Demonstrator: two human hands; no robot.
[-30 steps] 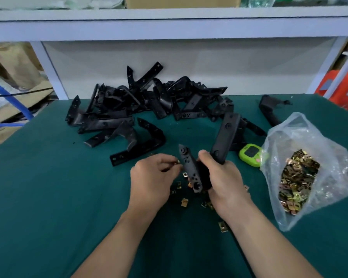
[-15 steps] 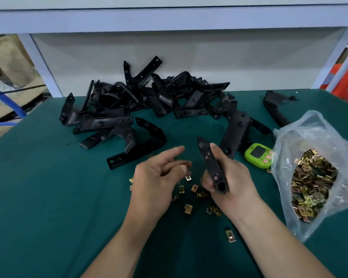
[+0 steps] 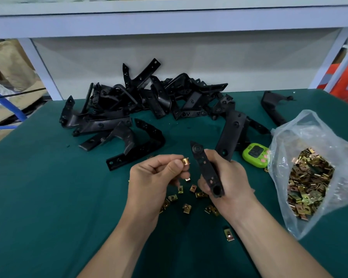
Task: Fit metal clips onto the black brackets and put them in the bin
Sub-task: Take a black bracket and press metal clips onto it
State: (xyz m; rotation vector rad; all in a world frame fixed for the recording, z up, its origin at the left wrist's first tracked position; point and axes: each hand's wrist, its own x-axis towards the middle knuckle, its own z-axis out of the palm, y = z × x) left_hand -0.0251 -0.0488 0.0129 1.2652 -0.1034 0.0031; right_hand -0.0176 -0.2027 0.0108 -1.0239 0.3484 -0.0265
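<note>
My right hand [image 3: 227,183] grips a black bracket [image 3: 206,169] above the green table, one arm pointing up toward me and the other arm [image 3: 232,135] slanting away behind the hand. My left hand [image 3: 155,177] pinches a brass-coloured metal clip [image 3: 185,161] between thumb and forefinger, just left of the bracket's upper end and apart from it. Several loose clips [image 3: 186,208] lie scattered on the table under both hands. No bin is in view.
A pile of black brackets [image 3: 145,101] fills the back of the green table [image 3: 48,197]. A clear plastic bag of clips [image 3: 311,177] lies at the right, a green timer [image 3: 255,155] beside it. One bracket [image 3: 273,109] lies alone at the back right. A shelf frame runs overhead.
My left hand took up a clip from the table and raised it beside the bracket. My right hand turned the bracket and shifted it slightly right.
</note>
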